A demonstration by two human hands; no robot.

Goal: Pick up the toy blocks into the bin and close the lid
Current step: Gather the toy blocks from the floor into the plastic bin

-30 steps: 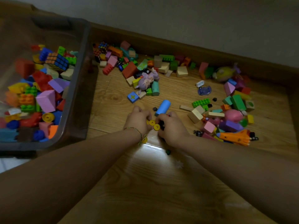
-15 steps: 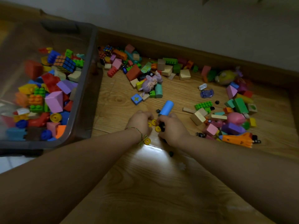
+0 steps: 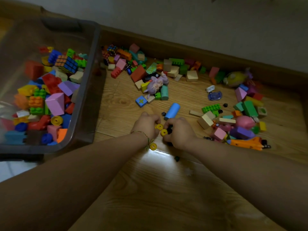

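A clear dark-rimmed bin [image 3: 86, 104] stands at the left, holding many coloured blocks. Loose blocks lie scattered on the wooden floor [image 3: 166, 189] along the wall. My left hand [image 3: 145, 125] and my right hand [image 3: 180, 132] rest close together on the floor, fingers curled around small pieces. A yellow wheel [image 3: 159, 126] sits at my left fingertips and a second yellow wheel [image 3: 164, 132] with small black pieces at my right. A third yellow wheel [image 3: 153, 146] lies by my left wrist. A blue cylinder [image 3: 172, 111] lies just beyond my hands.
A pile with a purple figure [image 3: 156, 85] sits beyond the hands. Another heap with a pink pig toy [image 3: 245, 121] and an orange rocket [image 3: 246, 143] lies at the right. A brown skirting board [image 3: 200, 54] runs along the wall. No lid is in view.
Both hands have drawn slightly closer together over the small yellow wheels. The view has shifted a little; the bin and the piles have stayed in place.
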